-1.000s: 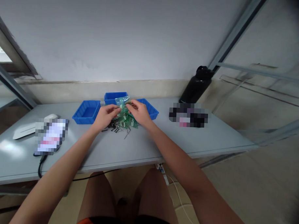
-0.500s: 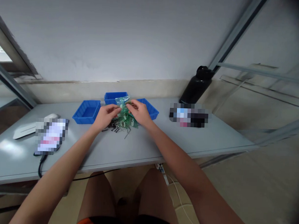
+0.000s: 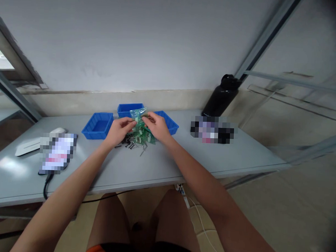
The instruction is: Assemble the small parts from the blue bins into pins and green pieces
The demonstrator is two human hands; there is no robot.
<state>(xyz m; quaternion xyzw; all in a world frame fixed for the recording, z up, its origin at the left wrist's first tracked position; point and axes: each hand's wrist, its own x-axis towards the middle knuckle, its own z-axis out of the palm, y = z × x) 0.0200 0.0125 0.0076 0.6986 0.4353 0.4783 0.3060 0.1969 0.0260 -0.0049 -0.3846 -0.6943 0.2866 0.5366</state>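
Above the table [image 3: 155,171], just in front of the back one of three blue bins [image 3: 93,134], a clear plastic bag [image 3: 138,112] is held between the left hand [image 3: 118,131] and right hand [image 3: 157,126], thumb and fingers of each pinching one side. Beneath lies a heap of green packets and loose screws [image 3: 131,143]. Light, even tension from both sides would probably suit the thin film best, wrists clear of the screws. No lettering is legible: the black bottle [image 3: 219,100] carries a pale mark, too small to read.
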